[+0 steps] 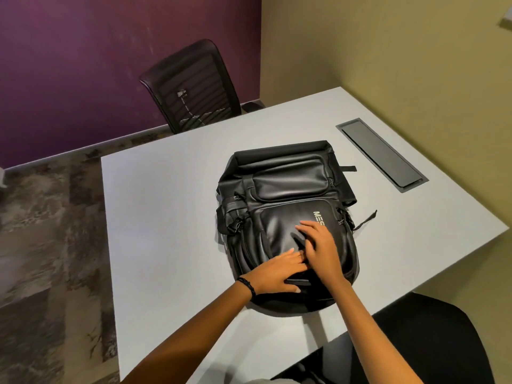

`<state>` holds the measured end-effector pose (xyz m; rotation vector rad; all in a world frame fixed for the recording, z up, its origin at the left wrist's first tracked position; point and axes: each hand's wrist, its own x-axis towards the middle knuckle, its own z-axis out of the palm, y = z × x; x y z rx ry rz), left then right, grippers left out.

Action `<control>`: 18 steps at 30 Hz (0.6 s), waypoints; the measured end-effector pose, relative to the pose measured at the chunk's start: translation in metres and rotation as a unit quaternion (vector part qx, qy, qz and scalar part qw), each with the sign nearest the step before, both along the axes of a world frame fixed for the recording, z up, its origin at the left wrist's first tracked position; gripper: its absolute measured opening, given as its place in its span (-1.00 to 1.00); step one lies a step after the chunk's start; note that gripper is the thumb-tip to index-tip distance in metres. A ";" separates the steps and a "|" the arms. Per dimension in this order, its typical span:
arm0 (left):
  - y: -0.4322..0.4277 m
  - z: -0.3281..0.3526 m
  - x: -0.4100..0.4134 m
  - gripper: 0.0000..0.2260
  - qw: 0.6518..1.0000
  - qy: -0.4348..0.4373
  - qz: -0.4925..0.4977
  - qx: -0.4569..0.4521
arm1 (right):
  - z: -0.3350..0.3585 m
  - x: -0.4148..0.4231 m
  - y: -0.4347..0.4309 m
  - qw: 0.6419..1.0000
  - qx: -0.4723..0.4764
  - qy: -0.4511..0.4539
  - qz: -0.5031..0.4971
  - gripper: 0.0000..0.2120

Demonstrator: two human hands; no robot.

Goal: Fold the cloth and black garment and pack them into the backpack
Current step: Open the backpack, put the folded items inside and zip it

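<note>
Fingers [291, 255] of left hand [277, 274] and right hand [320, 246] flat on backpack [291, 181]

I see a black backpack [288, 187] with pale lettering, a light grey table [166, 217], black mesh chair [191, 84], purple wall [83, 65], olive wall [388, 51], mottled brown-grey carpet [41, 231]

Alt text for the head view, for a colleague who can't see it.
The left hand and right hand press flat on a black backpack lying on a grey table, the left near its closest edge, the right on the front panel. No cloth or garment shows; a mesh chair stands beyond the table.
</note>
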<state>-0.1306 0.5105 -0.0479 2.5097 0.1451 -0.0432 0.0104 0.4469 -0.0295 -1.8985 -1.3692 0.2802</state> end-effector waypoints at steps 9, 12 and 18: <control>0.062 0.029 -0.065 -0.85 0.921 -0.115 0.341 -0.150 | 0.005 -0.053 0.047 0.998 -0.039 -0.009 0.051 -0.65; 0.084 0.026 -0.076 -0.84 0.870 -0.131 0.452 -0.147 | 0.004 -0.066 0.064 0.995 -0.070 -0.003 0.072 -0.63; 0.107 0.013 -0.079 -0.71 0.794 -0.123 0.584 -0.116 | -0.007 -0.083 0.095 0.980 -0.158 -0.048 0.114 -0.61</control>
